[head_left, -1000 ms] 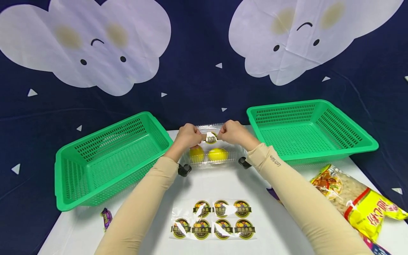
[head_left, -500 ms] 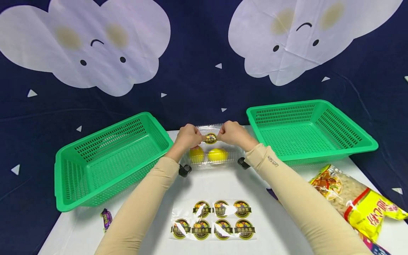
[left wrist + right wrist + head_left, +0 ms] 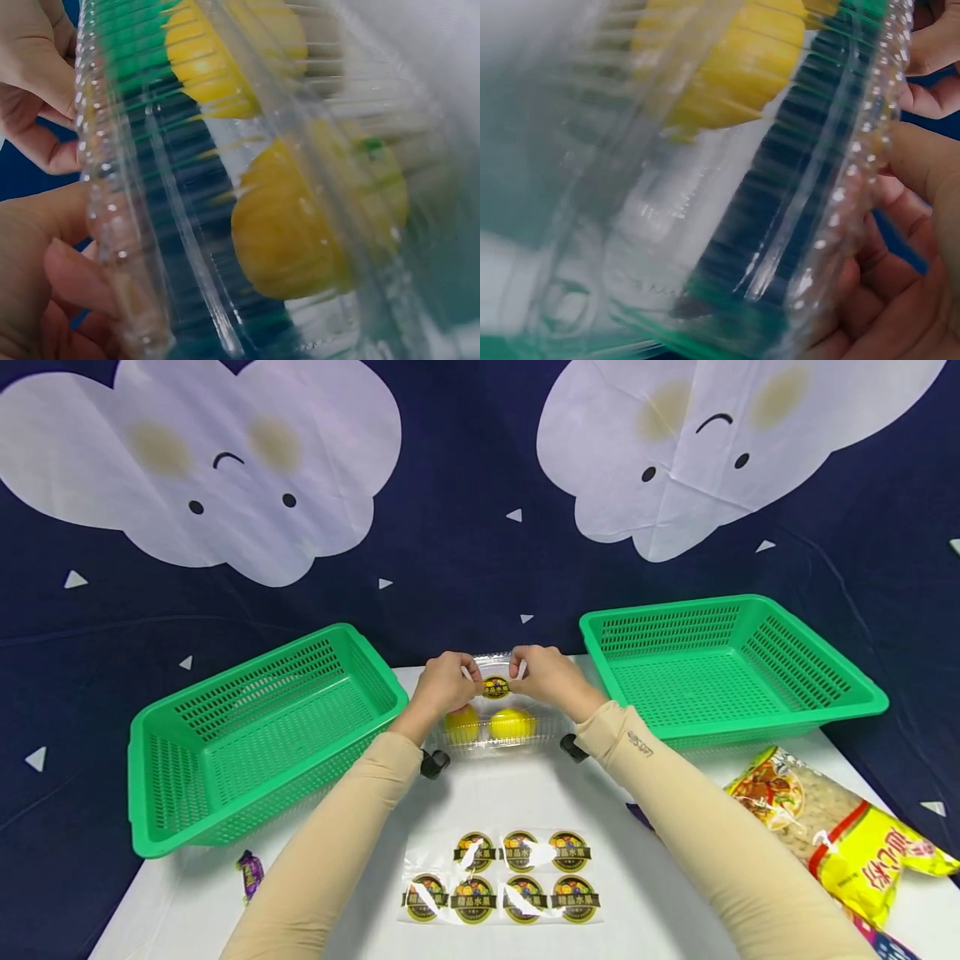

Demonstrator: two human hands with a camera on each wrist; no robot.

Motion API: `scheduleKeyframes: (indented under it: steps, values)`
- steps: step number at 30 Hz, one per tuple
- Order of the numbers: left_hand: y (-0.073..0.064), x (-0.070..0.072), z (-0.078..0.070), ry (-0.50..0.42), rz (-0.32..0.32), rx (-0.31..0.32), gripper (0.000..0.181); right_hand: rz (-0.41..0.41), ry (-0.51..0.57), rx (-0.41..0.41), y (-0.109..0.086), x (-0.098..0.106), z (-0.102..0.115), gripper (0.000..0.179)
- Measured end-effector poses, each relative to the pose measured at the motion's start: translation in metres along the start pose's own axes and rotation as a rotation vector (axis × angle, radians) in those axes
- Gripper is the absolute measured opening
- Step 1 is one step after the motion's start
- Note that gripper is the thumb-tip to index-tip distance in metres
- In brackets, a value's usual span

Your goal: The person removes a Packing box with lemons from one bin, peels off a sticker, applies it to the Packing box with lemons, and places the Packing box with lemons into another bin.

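Observation:
A clear plastic fruit box (image 3: 551, 727) with a ridged rim lies at the table's far edge, with two yellow fruits (image 3: 512, 724) visible through it. On its lid is a round black-and-gold fruit sticker (image 3: 496, 687). My left hand (image 3: 448, 681) touches the sticker's left side with the thumb, its index finger raised and bent apart from it. On the other side, my right hand (image 3: 551, 677) mirrors this, thumb at the right edge. Both wrist views show the box's side close up, with the left hand (image 3: 45, 255) and right hand (image 3: 907, 255) beyond its rim.
Green baskets stand left (image 3: 262, 735) and right (image 3: 735, 668) of the box. A sheet of matching stickers (image 3: 501, 878) lies nearer on the white table. A yellow food packet (image 3: 840, 827) is at right, a purple-wrapped sweet (image 3: 251, 875) at left.
The sticker has gone from glaring and tilted between both hands to lying flatter on the lid. The index fingers have lifted away from the thumbs. The box has stayed in place.

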State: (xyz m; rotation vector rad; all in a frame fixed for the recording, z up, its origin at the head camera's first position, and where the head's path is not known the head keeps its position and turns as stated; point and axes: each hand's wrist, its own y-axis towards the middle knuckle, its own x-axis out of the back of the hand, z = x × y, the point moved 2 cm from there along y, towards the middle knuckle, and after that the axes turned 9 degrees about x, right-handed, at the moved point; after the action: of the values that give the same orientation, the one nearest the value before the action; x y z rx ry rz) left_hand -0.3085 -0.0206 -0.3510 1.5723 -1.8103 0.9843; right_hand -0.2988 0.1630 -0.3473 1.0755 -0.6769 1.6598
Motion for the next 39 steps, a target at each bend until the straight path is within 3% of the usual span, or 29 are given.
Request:
scheduleKeyframes:
  steps: [6, 10, 17, 27, 31, 39]
  values:
    - [-0.002, -0.001, 0.001, -0.02, 0.022, -0.009, 0.005, 0.001, -0.039, 0.114, -0.001, -0.003, 0.001, 0.015]
    - [-0.006, 0.0, 0.002, -0.018, 0.007, -0.026, 0.005, 0.001, -0.05, 0.149, -0.004, -0.004, 0.001, 0.02]
    - [-0.012, 0.002, 0.003, 0.069, -0.066, -0.105, 0.005, 0.031, -0.053, 0.189, -0.014, -0.001, 0.006, 0.025]
    - [-0.021, 0.003, 0.006, 0.091, -0.075, -0.166, 0.007, 0.013, -0.121, 0.318, -0.031, 0.002, 0.012, 0.019]
    - [-0.024, 0.004, 0.009, 0.095, -0.076, -0.222, 0.009, 0.019, -0.129, 0.347, -0.04, 0.003, 0.013, 0.021]
    - [-0.043, 0.009, 0.018, 0.052, -0.111, -0.439, 0.011, -0.006, -0.074, 0.395, -0.064, 0.009, 0.011, 0.029]
